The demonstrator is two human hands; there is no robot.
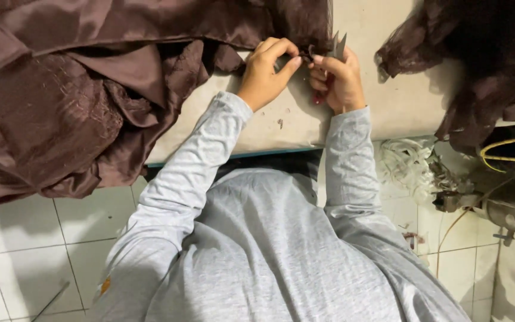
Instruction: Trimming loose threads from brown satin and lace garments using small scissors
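Pinching the brown fabric [90, 89] at its edge on the worktop [388, 101], the left hand [266, 71] grips cloth; the right hand [338, 80] clasps small snips [337, 45]. Soft, slippery, light stuff, probably best held near the edge.

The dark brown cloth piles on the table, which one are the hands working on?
The big satin pile on the left. Its edge runs to where the left hand pinches it beside the right hand with snips; the netted pile lies apart, untouched.
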